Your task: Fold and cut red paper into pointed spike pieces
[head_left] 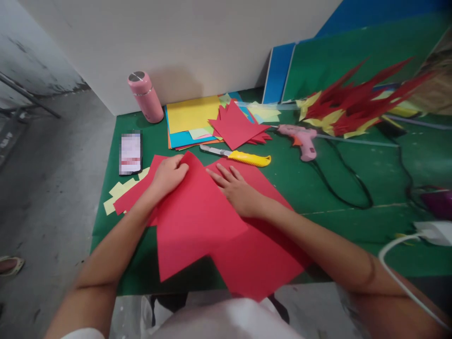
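Observation:
A large sheet of red paper [201, 212] lies in front of me, its near corners reaching past the table's front edge. At its top left corner, my left hand [171, 174] is closed with the thumb on the paper, gripping the edge. My right hand [238, 190] rests flat on the red sheets with its fingers spread. Another red sheet [261, 256] lies to the right under my right forearm. Smaller red pieces [136, 195] and pale yellow slips [122, 188] are beside my left wrist. Just beyond my hands lies a yellow utility knife [249, 158].
A pink bottle [146, 99] and a phone [130, 153] stand and lie at left. Behind are coloured sheets [194, 113] and cut red points [233, 125]. A pink glue gun [300, 139] with a black cord [339, 200] and a red-yellow paper flame [346, 103] are at right.

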The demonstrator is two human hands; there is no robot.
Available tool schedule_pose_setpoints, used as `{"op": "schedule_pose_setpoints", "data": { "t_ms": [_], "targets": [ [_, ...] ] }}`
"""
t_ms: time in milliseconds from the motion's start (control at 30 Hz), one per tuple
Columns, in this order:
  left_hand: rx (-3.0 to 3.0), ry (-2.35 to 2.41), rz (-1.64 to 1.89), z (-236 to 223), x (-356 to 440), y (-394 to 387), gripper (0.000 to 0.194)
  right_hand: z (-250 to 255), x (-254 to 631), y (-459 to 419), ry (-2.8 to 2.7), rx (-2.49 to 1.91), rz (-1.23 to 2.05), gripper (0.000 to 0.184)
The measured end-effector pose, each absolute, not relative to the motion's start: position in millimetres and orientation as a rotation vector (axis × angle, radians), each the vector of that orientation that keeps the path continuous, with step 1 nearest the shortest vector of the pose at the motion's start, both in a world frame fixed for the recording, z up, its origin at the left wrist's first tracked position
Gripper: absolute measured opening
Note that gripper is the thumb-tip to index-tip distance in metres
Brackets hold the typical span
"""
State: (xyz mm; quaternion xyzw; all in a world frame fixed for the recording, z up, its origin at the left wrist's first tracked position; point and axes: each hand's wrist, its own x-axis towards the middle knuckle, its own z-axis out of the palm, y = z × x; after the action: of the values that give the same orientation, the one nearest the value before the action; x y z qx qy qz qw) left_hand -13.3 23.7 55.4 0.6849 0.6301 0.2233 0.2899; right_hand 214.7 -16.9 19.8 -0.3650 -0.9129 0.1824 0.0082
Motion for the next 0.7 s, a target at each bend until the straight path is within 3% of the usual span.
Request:
{"op": "schedule_pose_setpoints", "data": {
  "t_ms": [233,433,567,700],
  "targets": [
    [2.116,1.635,0.278,41.6,2.8,15.7,0.024,13.9,219.8,-27.3,-2.824,-1.288,0.493,0.049],
    [2.175,1.612,0.251,36.0,3.7,11.9,0.033,15.4,223.9,-25.8,-2.772,-1.312,0.557,0.055],
    [2.21,1.554,0.348,34.0,2.7,14.8,0.034,19.0,235.0,-11.2,-2.334,-1.211,0.792,0.04],
    [2.269,1.303,0.504,41.2,10.8,19.8,0.027,21.3,236.4,5.5,-1.71,-1.169,1.282,0.042]
  ]
}}
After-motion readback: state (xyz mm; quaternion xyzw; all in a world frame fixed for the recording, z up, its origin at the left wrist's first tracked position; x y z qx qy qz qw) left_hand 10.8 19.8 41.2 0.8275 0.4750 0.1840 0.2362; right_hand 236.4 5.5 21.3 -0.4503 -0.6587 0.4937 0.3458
